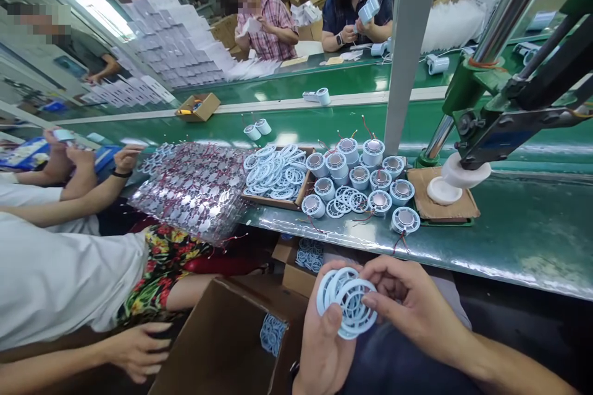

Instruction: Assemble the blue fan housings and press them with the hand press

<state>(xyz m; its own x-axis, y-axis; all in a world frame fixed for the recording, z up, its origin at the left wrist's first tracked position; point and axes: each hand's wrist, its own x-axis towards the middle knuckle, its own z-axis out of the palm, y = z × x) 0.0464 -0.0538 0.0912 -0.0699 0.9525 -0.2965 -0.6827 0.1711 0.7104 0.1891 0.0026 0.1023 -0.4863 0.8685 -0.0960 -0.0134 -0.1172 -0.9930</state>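
Note:
My left hand (322, 349) is closed around several light-blue plastic rings (345, 302), fanned out over one another and with spokes inside. From the right, the thumb and fingers of my right hand (407, 299) pinch the edge of the front ring. Both hands are over my lap, in front of the bench edge. Round light-blue motor housings (380, 200) with silver discs and thin wires are grouped on the bench beyond. Several loose rings (345, 199) lie among them, and a cardboard tray (303, 188) beside them is heaped with more.
A press (482, 129) with a white round head stands at right over a white base on cardboard. Wired silver parts lie on plastic sheets (194, 191) at left. An open carton (222, 333) is below, near a co-worker's hand (136, 349). Other people work across the green bench.

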